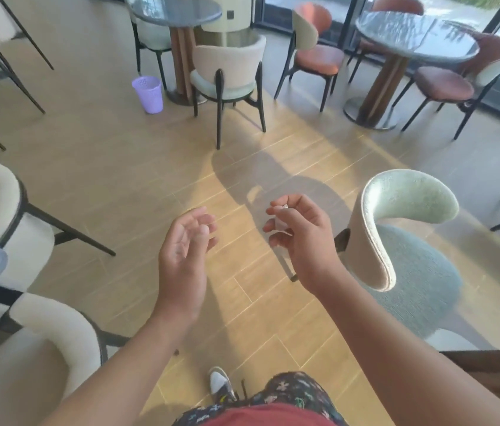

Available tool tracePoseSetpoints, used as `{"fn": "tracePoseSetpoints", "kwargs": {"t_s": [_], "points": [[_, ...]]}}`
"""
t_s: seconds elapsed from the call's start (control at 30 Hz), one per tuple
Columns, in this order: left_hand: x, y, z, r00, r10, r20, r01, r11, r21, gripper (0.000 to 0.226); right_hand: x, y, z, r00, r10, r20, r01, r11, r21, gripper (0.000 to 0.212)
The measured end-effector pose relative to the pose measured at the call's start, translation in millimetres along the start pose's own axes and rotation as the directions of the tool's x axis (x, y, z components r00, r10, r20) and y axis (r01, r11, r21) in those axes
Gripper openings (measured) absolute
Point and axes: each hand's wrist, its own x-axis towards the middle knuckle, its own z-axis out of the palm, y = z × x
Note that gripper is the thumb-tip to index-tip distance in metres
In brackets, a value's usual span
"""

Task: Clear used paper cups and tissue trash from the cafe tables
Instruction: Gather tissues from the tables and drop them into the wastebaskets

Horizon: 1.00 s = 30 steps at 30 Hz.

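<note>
White tissue (282,221) pinched in our right hand (301,235), left hand (184,250) loose and empty, we seem mid-carry; next, reach the purple bin (148,94) far ahead-left.

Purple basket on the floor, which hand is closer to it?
Left. The left hand hangs short of the purple basket, slightly to its right; the right hand, pinching a white scrap, is farther right.

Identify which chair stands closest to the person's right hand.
The chair with the curved pale back and teal seat at lower right, just beside the right hand, which pinches a white scrap. Every other one stands farther off.
</note>
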Motion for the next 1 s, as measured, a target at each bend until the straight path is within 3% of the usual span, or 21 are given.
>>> {"fn": "tracePoseSetpoints", "kwargs": {"t_s": [0.2, 0.3, 0.57, 0.7, 0.8, 1.0], "points": [[107.5, 7.5, -26.8, 0.999, 0.001, -0.038, -0.001, 1.000, -0.005, 0.020, 100.7, -3.4, 64.8, 0.999, -0.006, 0.044, 0.006, 1.000, 0.018, 0.004], [167.9, -0.7, -38.9, 0.996, 0.018, -0.083, -0.020, 1.000, -0.023, 0.018, 158.2, 1.1, 95.2, 0.998, 0.008, 0.062, -0.009, 1.000, 0.014, 0.011], [359.1, -18.0, -66.8, 0.981, 0.064, -0.183, -0.069, 0.997, -0.020, 0.024, 341.9, 7.7, 182.3, 0.990, 0.030, 0.134, -0.033, 0.999, 0.017, 0.005], [457.5, -10.9, -76.3, 0.967, 0.079, -0.243, -0.088, 0.996, -0.027, 0.027, 439.6, -7.3, 228.0, 0.982, 0.037, 0.186, -0.035, 0.999, -0.014, 0.015], [521.2, -3.8, -85.3, 0.958, 0.077, -0.275, -0.092, 0.995, -0.042, 0.026, 500.3, -18.8, 266.0, 0.976, 0.032, 0.214, -0.032, 0.999, -0.002, 0.006], [645.3, -0.3, -120.8, 0.941, 0.092, -0.327, -0.117, 0.992, -0.056, 0.026, 607.2, -19.7, 342.5, 0.969, 0.047, 0.242, -0.041, 0.999, -0.031, 0.012]]}}
